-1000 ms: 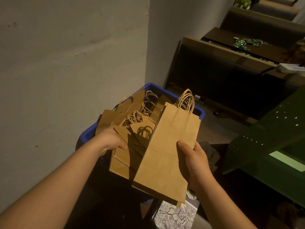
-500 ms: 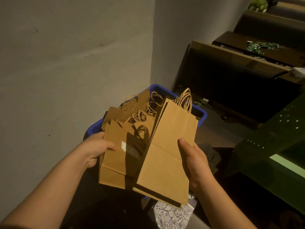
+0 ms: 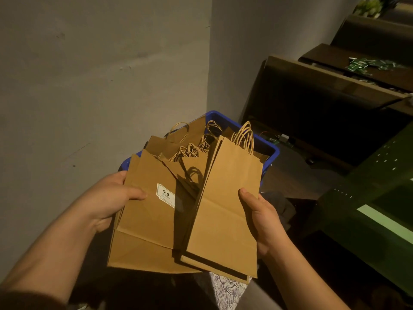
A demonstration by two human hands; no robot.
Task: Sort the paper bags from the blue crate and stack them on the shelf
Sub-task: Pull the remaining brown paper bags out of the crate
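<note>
I hold two bundles of flat brown paper bags with twisted handles above the blue crate (image 3: pixel 271 151). My left hand (image 3: pixel 109 201) grips the left bundle (image 3: pixel 147 222) by its left edge, thumb on top; its front bag carries a white price label (image 3: pixel 165 195). My right hand (image 3: pixel 261 217) grips the right bundle (image 3: pixel 225 211) by its right edge, thumb on its face. The right bundle overlaps the left one. More bags and handles (image 3: pixel 192 148) lie in the crate behind.
A grey wall corner (image 3: pixel 210 63) stands close behind the crate. Dark wooden shelving (image 3: pixel 324 90) runs along the right, with small green items (image 3: pixel 366 64) on an upper board. A dark green surface (image 3: pixel 380 198) sits at right. A patterned cloth (image 3: pixel 225 291) lies below the bags.
My left hand has drawn its bundle out of the crate toward me, exposing the white label. The right bundle stayed in my right hand.
</note>
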